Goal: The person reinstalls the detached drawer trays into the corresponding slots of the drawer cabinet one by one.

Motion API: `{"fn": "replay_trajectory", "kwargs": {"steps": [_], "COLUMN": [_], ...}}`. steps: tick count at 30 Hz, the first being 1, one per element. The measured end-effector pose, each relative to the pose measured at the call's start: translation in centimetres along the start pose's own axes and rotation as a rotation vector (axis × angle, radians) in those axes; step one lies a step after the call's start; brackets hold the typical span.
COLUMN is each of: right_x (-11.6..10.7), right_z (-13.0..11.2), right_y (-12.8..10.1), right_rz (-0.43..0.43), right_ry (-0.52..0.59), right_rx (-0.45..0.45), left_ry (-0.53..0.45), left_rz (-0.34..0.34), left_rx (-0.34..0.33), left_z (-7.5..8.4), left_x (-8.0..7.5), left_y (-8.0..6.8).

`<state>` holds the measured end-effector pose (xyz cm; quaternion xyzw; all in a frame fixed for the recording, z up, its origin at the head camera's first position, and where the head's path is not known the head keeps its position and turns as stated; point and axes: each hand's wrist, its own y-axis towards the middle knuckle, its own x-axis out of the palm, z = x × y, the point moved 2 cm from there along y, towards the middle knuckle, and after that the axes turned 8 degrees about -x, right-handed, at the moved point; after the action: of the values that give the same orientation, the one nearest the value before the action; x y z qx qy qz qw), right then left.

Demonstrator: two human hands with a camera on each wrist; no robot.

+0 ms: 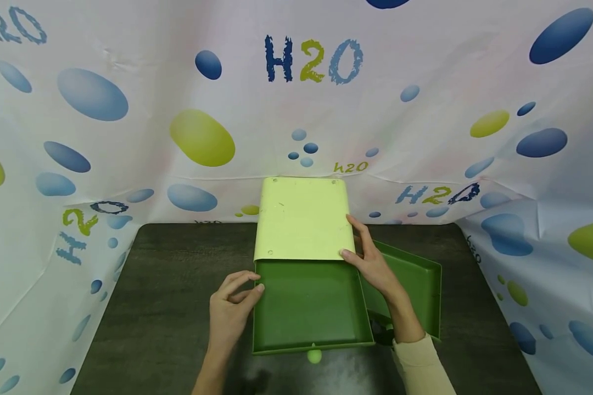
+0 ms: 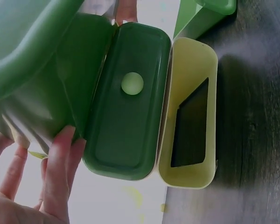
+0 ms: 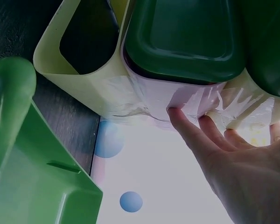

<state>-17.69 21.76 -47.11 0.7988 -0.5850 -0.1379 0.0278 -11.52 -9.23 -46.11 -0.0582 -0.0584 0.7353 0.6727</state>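
a pale yellow-green drawer case (image 1: 302, 219) lies flat near the back middle of the dark wood-grain bench (image 1: 168, 307). a dark green drawer (image 1: 308, 302) sticks well out of its front toward the person, its open tray facing up and a small round pale green knob (image 1: 314, 356) on its front edge.

the left hand (image 1: 232, 310) rests at the drawer's left wall, just below the front edge of the case; its grip is loosely curled, with the fingertips touching the drawer's rim rather than wrapping it. in the left wrist view the fingers (image 2: 60, 158) press the side of the drawer (image 2: 126, 100), whose knob (image 2: 132, 83) shows on the front panel, next to an open slot of the case (image 2: 189, 112).

the right hand (image 1: 370, 258) lies along the right edge of the case, its grip spread and nearly straight, fingertips pressing the case's side. the right wrist view shows those fingers (image 3: 191, 130) flat on the pale shell (image 3: 107, 93).

a second green drawer (image 1: 415, 285) lies on the bench just right of the first, partly under the right forearm. a printed h2o bubble backdrop (image 1: 128, 109) surrounds the bench.
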Motion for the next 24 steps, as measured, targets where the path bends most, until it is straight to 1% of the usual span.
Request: {"fn": "replay_trajectory", "kwargs": {"steps": [4, 8, 13, 15, 17, 22, 24], "right_x": [0.0, 0.02, 0.1, 0.14, 0.2, 0.23, 0.21], "right_z": [0.05, 0.07, 0.06, 0.08, 0.14, 0.09, 0.01], "right_y": [0.05, 0.02, -0.1, -0.2, -0.26, -0.21, -0.16], "right_rz": [0.001, 0.0, 0.008, 0.01, 0.009, 0.012, 0.013], "right_ry": [-0.003, 0.007, 0.02, 0.02, 0.018, 0.007, 0.008], "right_rx": [-0.003, -0.01, 0.001, 0.01, 0.014, 0.005, 0.0], "left_ry": [0.003, 0.003, -0.045, -0.048, -0.014, 0.08, 0.087], "left_rz": [-0.017, -0.059, -0.122, -0.139, -0.137, -0.101, -0.094], "left_rx": [-0.027, -0.052, -0.044, -0.035, -0.022, 0.016, 0.03], "left_z": [-0.01, -0.04, 0.14, 0.3, 0.44, 0.54, 0.57], "left_x": [-0.09, -0.34, -0.54, -0.55, -0.59, -0.6, -0.55], "left_y": [0.11, 0.09, 0.01, -0.01, -0.03, -0.01, 0.02]}}
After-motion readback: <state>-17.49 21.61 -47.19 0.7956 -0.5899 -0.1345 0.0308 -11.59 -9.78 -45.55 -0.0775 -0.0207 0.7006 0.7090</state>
